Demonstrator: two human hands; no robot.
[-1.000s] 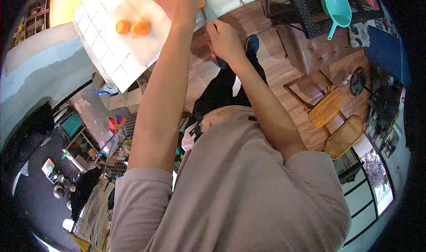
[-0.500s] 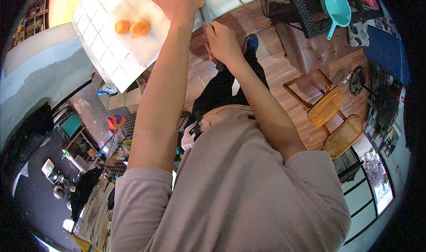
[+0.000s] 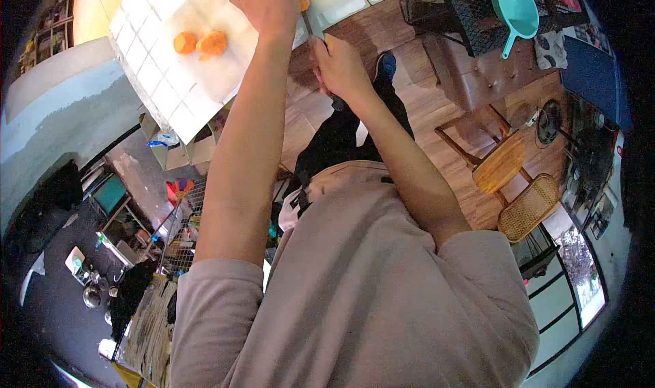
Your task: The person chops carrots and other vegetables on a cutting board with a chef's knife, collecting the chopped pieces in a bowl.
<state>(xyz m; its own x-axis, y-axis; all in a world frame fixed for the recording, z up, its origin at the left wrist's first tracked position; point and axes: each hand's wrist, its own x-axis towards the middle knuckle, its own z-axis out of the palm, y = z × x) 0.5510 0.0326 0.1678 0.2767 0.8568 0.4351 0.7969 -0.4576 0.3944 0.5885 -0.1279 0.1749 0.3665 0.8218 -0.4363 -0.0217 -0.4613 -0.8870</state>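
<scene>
Grasps one knife (image 3: pixel 306 23) in the right hand (image 3: pixel 341 64), grip closed around the handle, blade pointing far and slightly left. Holds the left hand (image 3: pixel 266 9) over one white-tiled bench (image 3: pixel 167 91), left of the blade, fingers reaching left; cannot tell the state of that grip, with palm and thumb hidden. Counts four orange pieces (image 3: pixel 211 43) in all: two larger ones lying close together on the bench, well left of the left hand; one small scrap (image 3: pixel 203 58) just to the near side of those; and one further chunk (image 3: pixel 303 4) at the right edge of the left hand, just beside the blade. Includes also one teal pan (image 3: pixel 516 9) at the far right, handle toward the near side, and one brown tufted seat (image 3: pixel 464 67) nearer than that.

Compared with a second ago, shows the same count of orange pieces, the same hold on the knife and the larger pair unmoved on the bench. Differs mainly at the right hand, now drawn slightly toward the near side, and in the view itself, shifted a touch.
</scene>
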